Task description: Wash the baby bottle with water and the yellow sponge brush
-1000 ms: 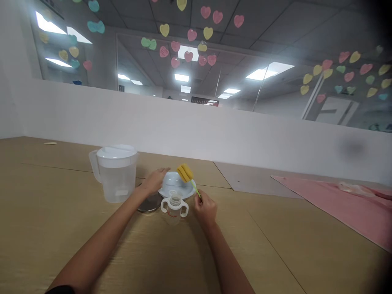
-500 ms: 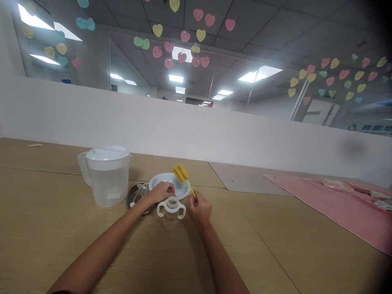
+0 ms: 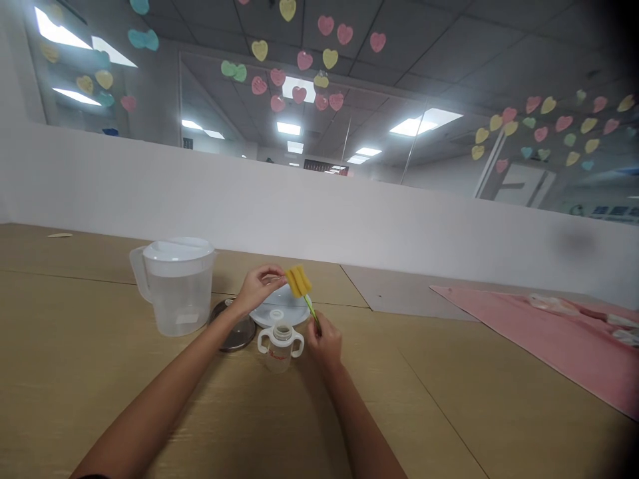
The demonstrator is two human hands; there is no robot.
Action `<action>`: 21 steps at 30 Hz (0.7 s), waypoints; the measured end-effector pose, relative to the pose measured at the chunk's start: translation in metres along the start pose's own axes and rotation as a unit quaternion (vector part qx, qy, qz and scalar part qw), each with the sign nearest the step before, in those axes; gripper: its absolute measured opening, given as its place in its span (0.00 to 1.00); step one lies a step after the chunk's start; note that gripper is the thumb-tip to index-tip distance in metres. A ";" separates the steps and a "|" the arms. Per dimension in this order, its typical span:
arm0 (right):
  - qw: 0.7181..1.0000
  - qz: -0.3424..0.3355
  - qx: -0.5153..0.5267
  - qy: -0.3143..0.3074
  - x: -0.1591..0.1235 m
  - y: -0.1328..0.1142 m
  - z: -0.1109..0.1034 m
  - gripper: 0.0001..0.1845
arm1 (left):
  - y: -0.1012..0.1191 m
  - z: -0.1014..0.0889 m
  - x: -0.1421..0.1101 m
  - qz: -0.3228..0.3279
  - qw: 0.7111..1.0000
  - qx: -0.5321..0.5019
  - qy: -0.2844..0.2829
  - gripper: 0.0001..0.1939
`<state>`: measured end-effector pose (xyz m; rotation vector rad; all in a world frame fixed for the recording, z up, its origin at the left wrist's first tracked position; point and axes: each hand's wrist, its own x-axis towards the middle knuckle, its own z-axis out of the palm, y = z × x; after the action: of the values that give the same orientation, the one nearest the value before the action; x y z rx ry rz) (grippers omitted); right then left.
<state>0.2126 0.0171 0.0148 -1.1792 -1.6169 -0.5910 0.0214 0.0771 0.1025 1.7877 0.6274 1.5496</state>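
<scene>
My right hand (image 3: pixel 325 338) is closed round the green handle of a bottle brush with a yellow sponge head (image 3: pixel 298 281), which points up and to the left. The fingertips of my left hand (image 3: pixel 258 287) are drawn together at the left edge of that sponge. Below the brush stands a clear baby bottle (image 3: pixel 278 359), upright, with a white two-handled collar and an uncapped neck. Behind the bottle is a white bowl (image 3: pixel 299 315), partly covered by my left hand and the sponge. A round metal tray (image 3: pixel 238 338) lies left of the bottle, partly under my left wrist.
A lidded translucent pitcher (image 3: pixel 180 293) stands on the wooden table (image 3: pixel 239 419) to the left. On the right lies a pink cloth (image 3: pixel 539 332) with a plastic-wrapped item (image 3: pixel 552 304) on it. A white wall (image 3: pixel 299 216) rises behind the table.
My left hand dipped down to the bowl behind the bottle, then rose to the sponge. The brush stays in my right hand. The whole view has shifted slightly.
</scene>
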 end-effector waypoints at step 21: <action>1.000 0.021 -0.011 0.001 0.002 -0.002 -0.001 0.15 | -0.004 -0.072 -0.009 -0.304 0.790 0.415 -0.333 0.05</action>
<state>0.2111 0.0160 0.0179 -1.2252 -1.5847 -0.5830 -0.0503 0.0857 0.0977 2.2082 1.4560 0.1054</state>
